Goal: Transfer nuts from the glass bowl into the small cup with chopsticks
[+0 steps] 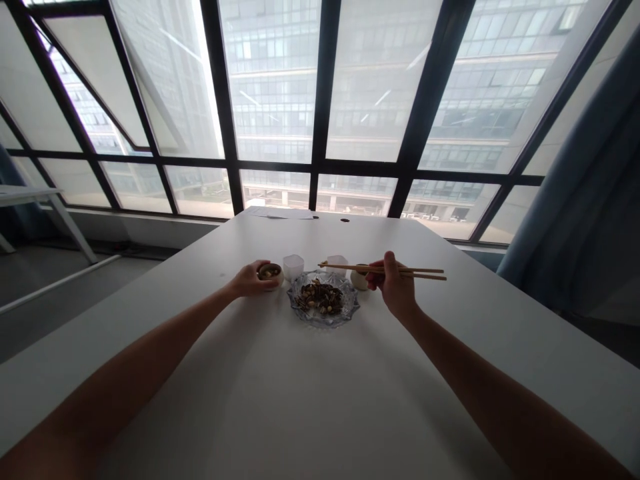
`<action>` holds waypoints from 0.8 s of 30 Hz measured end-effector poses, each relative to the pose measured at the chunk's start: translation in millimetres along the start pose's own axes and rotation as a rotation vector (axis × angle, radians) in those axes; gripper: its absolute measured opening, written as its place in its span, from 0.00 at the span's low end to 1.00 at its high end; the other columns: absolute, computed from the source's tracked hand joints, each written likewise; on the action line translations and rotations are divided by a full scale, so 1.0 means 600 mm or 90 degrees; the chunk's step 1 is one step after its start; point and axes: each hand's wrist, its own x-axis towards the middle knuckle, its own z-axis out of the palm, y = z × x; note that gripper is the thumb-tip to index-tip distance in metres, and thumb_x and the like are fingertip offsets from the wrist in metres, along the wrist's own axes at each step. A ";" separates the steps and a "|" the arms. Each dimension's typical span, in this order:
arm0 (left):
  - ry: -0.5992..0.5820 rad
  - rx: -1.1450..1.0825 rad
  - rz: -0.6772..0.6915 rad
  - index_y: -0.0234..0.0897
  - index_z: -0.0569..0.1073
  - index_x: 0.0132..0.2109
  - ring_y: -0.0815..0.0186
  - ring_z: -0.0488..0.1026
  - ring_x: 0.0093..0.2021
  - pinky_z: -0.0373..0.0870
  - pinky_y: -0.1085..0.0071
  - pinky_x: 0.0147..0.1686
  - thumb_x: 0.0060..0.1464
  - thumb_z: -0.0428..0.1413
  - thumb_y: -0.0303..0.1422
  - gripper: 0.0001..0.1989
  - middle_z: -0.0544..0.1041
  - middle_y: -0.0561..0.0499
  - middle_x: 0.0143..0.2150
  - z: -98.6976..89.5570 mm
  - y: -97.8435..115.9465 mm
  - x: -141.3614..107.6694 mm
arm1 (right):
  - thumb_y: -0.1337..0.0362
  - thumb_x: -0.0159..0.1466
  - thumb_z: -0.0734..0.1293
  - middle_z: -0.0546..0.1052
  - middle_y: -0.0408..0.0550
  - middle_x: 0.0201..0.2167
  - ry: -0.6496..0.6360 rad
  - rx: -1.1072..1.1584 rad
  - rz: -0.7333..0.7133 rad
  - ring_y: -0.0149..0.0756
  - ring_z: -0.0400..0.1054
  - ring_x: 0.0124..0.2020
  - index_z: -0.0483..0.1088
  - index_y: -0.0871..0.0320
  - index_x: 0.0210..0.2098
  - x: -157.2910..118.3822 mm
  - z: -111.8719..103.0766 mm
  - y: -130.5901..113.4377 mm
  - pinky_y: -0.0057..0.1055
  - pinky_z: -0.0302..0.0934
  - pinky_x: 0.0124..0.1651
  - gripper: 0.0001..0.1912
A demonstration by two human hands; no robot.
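My left hand [249,279] is wrapped round the side of a small round cup [274,283] with some nut-like pieces inside. In my right hand [397,287] is a pair of wooden chopsticks [420,272], pointing left above a clear glass plate [325,323]. At the chopstick tips there seems to be a small piece, too tiny to name. A heap of dark seeds and paler nuts [320,297] lies on the plate. Partly hidden behind my right fingers stands another small round cup [358,279].
Two whitish translucent cups stand behind the plate, the left cup [293,267] and the right cup [337,261], the latter partly behind the chopsticks. Paper sheets [280,213] lie at the far edge of the white table [300,400]. Beyond are windows; a blue curtain [565,207] hangs right.
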 end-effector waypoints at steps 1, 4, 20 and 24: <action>0.025 -0.002 0.035 0.33 0.72 0.57 0.48 0.78 0.52 0.75 0.54 0.53 0.35 0.69 0.53 0.44 0.79 0.39 0.53 0.006 -0.001 -0.010 | 0.32 0.57 0.67 0.74 0.46 0.14 -0.004 -0.011 -0.021 0.30 0.65 0.11 0.72 0.59 0.24 -0.008 0.011 -0.005 0.27 0.60 0.14 0.33; 0.101 0.020 0.127 0.35 0.72 0.57 0.50 0.76 0.54 0.75 0.55 0.53 0.39 0.68 0.50 0.39 0.78 0.40 0.55 0.024 -0.001 -0.032 | 0.32 0.58 0.66 0.74 0.45 0.14 -0.034 -0.035 -0.061 0.30 0.66 0.12 0.72 0.58 0.24 -0.029 0.055 -0.017 0.26 0.60 0.14 0.33; 0.133 0.030 0.109 0.35 0.71 0.60 0.48 0.74 0.58 0.73 0.55 0.56 0.43 0.66 0.51 0.40 0.75 0.38 0.60 0.039 -0.004 -0.038 | 0.31 0.55 0.67 0.73 0.45 0.13 -0.108 -0.093 -0.030 0.28 0.65 0.12 0.73 0.59 0.23 -0.005 0.095 -0.005 0.23 0.59 0.14 0.34; 0.130 0.012 0.055 0.33 0.70 0.62 0.48 0.74 0.59 0.72 0.56 0.57 0.43 0.64 0.56 0.45 0.75 0.37 0.60 0.038 -0.007 -0.033 | 0.31 0.55 0.67 0.72 0.45 0.12 -0.093 -0.155 -0.030 0.27 0.62 0.10 0.73 0.60 0.21 0.007 0.028 -0.019 0.23 0.57 0.12 0.35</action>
